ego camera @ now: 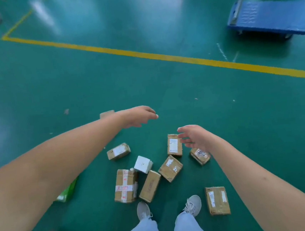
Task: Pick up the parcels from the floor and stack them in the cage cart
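On the green floor (164, 88), just ahead of the person's two pale shoes, lies a loose scatter of parcels. Both bare arms reach out over them, and neither hand holds anything. The left hand (138, 116) hangs palm-down with its fingers loosely curved, above bare floor beyond the far edge of the scatter; the nearest parcel to it in the picture is a small brown box with a white label (118, 151), which lies nearer the person and a little to the left. The right hand (193, 137) is spread and relaxed, fingers pointing left, and its fingertips overlap the upper right corner of an upright-looking labelled brown box (174, 145) (whether they touch it cannot be told from this angle). Under the right wrist another taped brown box (200, 155) is partly hidden.

Closer to the shoes sit a white cube box (143, 164), a brown box with white cross tape (125, 185), a long plain brown box (150, 186) leaning against it, and a tilted labelled box (170, 168). One more brown parcel (217, 200) lies apart, right of the right shoe. A green packet (67, 191) shows beneath the left forearm.

Beyond a yellow floor line (142, 54), a blue platform trolley (267, 17) stands at the upper right.
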Action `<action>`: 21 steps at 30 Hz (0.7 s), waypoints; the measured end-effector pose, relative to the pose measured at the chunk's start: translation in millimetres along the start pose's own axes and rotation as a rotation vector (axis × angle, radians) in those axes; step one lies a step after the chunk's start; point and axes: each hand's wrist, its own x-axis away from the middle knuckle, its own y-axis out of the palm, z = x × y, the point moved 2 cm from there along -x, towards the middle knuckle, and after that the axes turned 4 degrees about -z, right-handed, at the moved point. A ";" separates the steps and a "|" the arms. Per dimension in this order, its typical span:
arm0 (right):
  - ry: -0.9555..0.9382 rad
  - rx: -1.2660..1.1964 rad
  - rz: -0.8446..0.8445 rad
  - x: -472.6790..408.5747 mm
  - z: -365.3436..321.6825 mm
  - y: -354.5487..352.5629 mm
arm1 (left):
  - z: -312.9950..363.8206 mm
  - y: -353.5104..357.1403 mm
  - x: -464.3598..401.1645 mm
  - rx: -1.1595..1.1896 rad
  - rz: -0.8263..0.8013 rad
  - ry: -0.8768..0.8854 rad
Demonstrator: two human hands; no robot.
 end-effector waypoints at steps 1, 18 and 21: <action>-0.003 0.021 -0.023 -4.7 -8.2 11.0 | -15.5 -8.3 5.9 0.031 0.020 -0.020; -0.006 0.409 -0.253 -63.7 -83.1 318.2 | -336.2 -111.9 106.6 0.415 0.190 -0.226; 0.020 0.496 -0.290 -91.2 -73.5 382.8 | -400.8 -119.2 99.1 0.459 0.163 -0.246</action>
